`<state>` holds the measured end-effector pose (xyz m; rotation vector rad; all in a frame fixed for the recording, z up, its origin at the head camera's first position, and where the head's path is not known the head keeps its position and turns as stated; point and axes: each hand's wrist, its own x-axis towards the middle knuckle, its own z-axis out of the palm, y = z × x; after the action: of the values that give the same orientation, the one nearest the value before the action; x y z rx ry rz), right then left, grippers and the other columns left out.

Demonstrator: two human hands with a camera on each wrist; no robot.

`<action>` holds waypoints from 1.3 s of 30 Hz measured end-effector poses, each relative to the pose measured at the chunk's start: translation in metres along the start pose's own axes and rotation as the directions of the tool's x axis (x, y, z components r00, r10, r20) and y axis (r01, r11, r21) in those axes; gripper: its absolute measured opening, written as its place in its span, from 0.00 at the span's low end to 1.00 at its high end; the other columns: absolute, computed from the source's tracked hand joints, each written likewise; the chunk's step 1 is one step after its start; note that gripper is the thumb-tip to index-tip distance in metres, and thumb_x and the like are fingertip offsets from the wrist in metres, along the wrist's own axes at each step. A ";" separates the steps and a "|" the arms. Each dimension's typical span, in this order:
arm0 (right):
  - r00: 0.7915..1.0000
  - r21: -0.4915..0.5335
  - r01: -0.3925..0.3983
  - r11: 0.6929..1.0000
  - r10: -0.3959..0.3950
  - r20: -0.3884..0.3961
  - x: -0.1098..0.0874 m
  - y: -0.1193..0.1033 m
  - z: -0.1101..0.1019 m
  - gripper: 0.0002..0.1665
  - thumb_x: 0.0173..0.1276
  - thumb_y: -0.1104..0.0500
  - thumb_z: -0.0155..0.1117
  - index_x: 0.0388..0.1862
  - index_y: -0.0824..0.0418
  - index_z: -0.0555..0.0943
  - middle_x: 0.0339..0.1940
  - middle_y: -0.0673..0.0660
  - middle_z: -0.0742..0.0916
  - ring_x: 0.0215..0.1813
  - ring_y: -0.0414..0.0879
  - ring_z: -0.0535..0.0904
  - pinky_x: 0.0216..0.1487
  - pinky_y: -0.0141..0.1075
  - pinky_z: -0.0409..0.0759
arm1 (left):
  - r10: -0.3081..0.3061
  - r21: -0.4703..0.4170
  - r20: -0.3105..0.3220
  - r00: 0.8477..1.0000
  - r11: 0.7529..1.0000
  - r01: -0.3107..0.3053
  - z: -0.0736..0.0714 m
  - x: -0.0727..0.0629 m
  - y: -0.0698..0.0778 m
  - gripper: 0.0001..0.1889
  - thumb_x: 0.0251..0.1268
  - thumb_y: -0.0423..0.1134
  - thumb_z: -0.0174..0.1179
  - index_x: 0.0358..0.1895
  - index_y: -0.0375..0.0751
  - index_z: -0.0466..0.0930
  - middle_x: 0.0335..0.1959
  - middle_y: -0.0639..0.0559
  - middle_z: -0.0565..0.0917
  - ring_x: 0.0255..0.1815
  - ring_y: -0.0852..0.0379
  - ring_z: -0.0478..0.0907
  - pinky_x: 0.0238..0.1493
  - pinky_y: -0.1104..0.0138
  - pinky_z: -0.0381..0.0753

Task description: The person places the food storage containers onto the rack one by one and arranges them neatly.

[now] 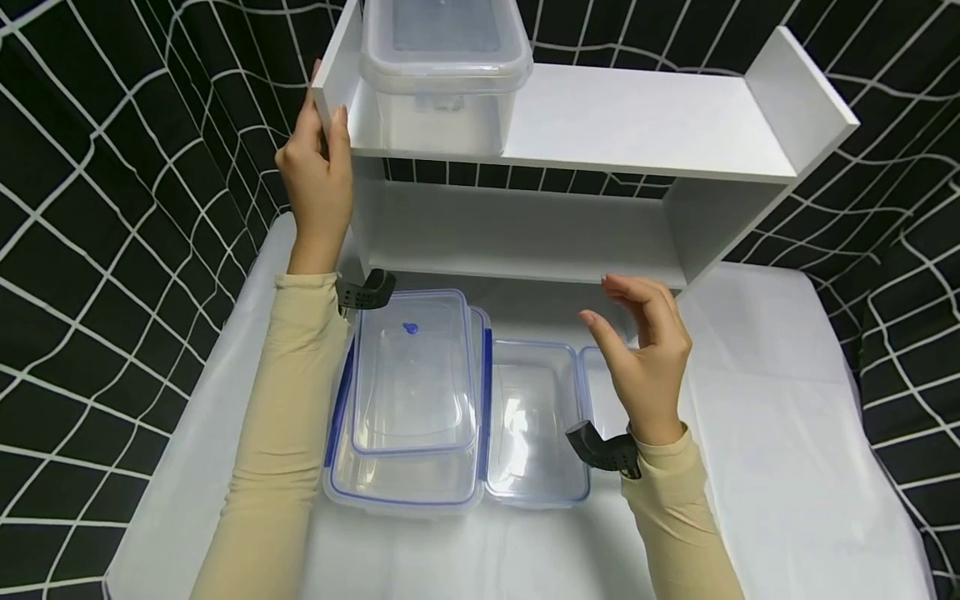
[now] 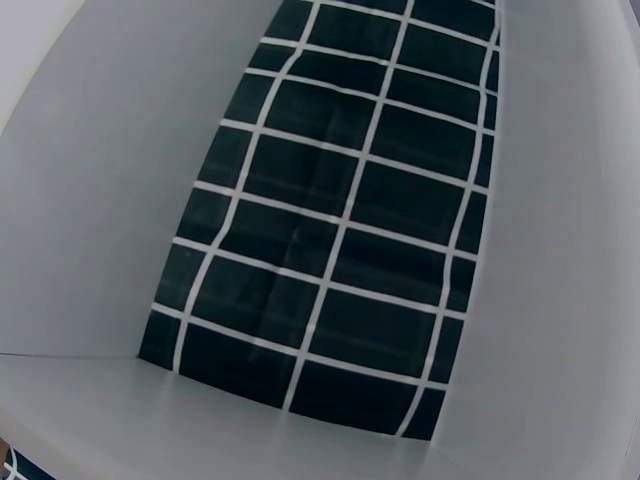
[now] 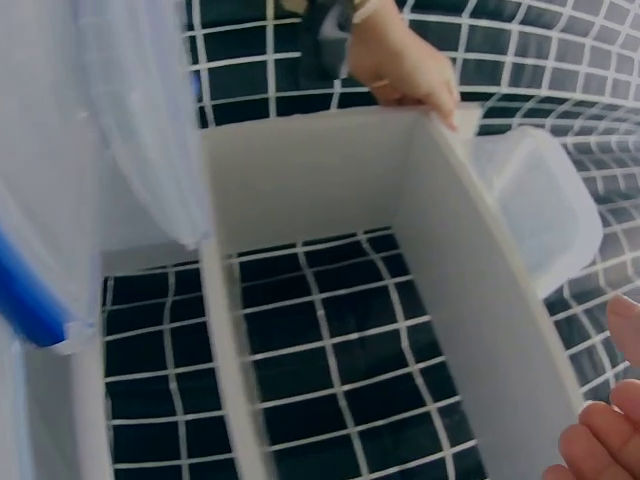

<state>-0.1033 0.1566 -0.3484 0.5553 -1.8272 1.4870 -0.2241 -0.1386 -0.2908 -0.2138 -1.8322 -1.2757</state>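
My left hand (image 1: 318, 179) grips the upright left side panel of a white two-tier shelf (image 1: 645, 117), thumb on the inner face and fingers around the outside. The right wrist view also shows this left hand (image 3: 405, 62) at the shelf's corner. On the top tier, at the left end, stands a lidded clear plastic container (image 1: 450, 117). My right hand (image 1: 652, 358) hovers in front of the shelf, thumb and fingers apart, holding nothing. In the left wrist view only the shelf's inner boards (image 2: 560, 240) appear; the hand is hidden.
Before the shelf, a smaller clear lid (image 1: 416, 375) lies on a larger blue-edged lidded container (image 1: 405, 483). Beside it stand an open clear container (image 1: 532, 417) and another (image 1: 603, 392), partly behind my right hand. A white cloth (image 1: 795, 433) covers the table; black-and-white grid curtains (image 1: 97, 208) surround it.
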 end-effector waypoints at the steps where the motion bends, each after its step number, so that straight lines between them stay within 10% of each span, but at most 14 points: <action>1: 1.000 -0.004 -0.005 1.000 0.005 -0.001 -0.003 0.001 -0.003 0.23 0.45 0.82 0.69 0.44 0.80 0.77 0.44 0.59 0.81 0.49 0.52 0.79 0.55 0.40 0.76 | -0.002 -0.003 0.001 1.000 1.000 0.002 0.000 0.000 0.001 0.20 0.72 0.34 0.50 0.64 0.32 0.69 0.55 0.41 0.79 0.54 0.60 0.76 0.53 0.69 0.75; 21: 0.983 -0.187 -0.178 0.966 0.167 -0.072 -0.067 0.010 -0.055 0.26 0.44 0.88 0.62 0.46 0.83 0.76 0.45 0.65 0.82 0.49 0.50 0.79 0.54 0.34 0.76 | -0.009 -0.006 0.007 1.000 1.000 0.009 0.003 0.001 0.003 0.20 0.71 0.35 0.51 0.63 0.32 0.70 0.54 0.40 0.80 0.54 0.58 0.77 0.54 0.69 0.75; 39: 0.945 -0.503 -0.315 0.805 0.313 -0.090 -0.133 0.041 -0.107 0.28 0.45 0.79 0.72 0.49 0.73 0.79 0.47 0.65 0.82 0.52 0.27 0.73 0.52 0.21 0.71 | -0.035 0.024 -0.004 0.999 0.999 0.035 -0.002 0.000 0.003 0.20 0.71 0.34 0.51 0.64 0.32 0.70 0.54 0.41 0.80 0.53 0.60 0.77 0.53 0.69 0.76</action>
<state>-0.0178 0.2565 -0.4655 -0.0184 -2.2810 1.1097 -0.2219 -0.1388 -0.2887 -0.1676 -1.8546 -1.2767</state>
